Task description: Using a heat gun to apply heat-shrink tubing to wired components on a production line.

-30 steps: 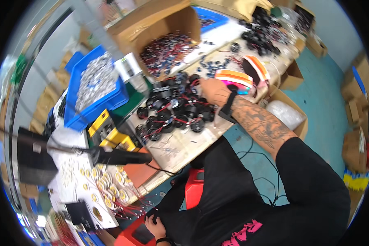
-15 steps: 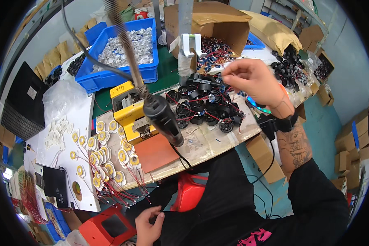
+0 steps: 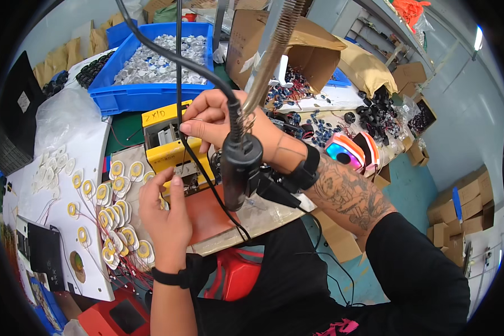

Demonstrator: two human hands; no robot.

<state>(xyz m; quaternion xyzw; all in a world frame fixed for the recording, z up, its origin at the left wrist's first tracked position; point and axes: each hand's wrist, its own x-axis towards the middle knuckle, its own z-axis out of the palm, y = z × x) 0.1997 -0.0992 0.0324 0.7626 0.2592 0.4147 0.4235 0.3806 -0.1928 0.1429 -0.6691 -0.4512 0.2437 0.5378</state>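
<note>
My right hand is raised over the yellow bench machine, thumb and forefinger pinched on a thin wire-like piece. What that piece is, I cannot make out. Close to the machine's lower front is my left hand, its fingers half curled, thumb and forefinger apart with nothing visible between them. A black cylindrical tool hangs on a coiled spring and black cable, covering part of my right wrist. Under the machine's front edge lies an orange-brown mat.
Left of the machine lie several white-and-yellow discs with red wires. Behind stands a blue bin of small white parts. A cardboard box spills wired parts at the back. A red stool sits below the bench edge.
My right hand has moved left from the black wired parts to above the yellow machine. My left hand has risen from my lap to the machine's front. The view has shifted.
</note>
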